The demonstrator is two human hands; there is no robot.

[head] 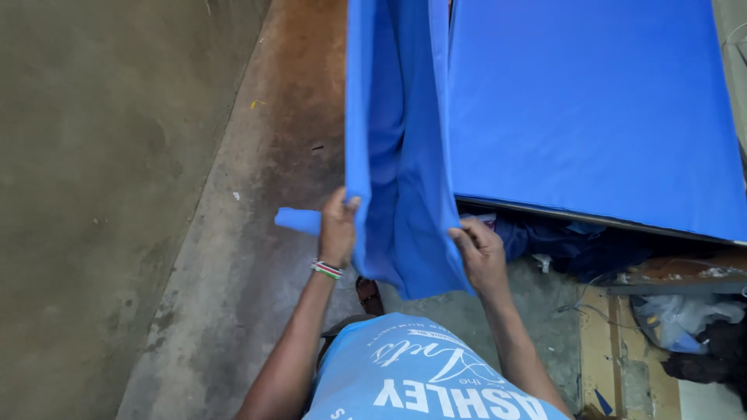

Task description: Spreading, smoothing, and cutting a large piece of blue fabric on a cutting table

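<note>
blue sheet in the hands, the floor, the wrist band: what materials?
Blue sheet: looks like thin woven fabric, matte; it hangs in soft folds and bunches under the fingers. Floor: seems bare concrete, rough and stained, with a rusty patch. Wrist band: possibly beads or woven thread, striped; too small to tell.

The blue cloth (397, 155) runs past the top edge, its upper end unseen.

Hanging cloth (401, 155) left of table (599, 109), clutter (591, 245) beneath
</note>
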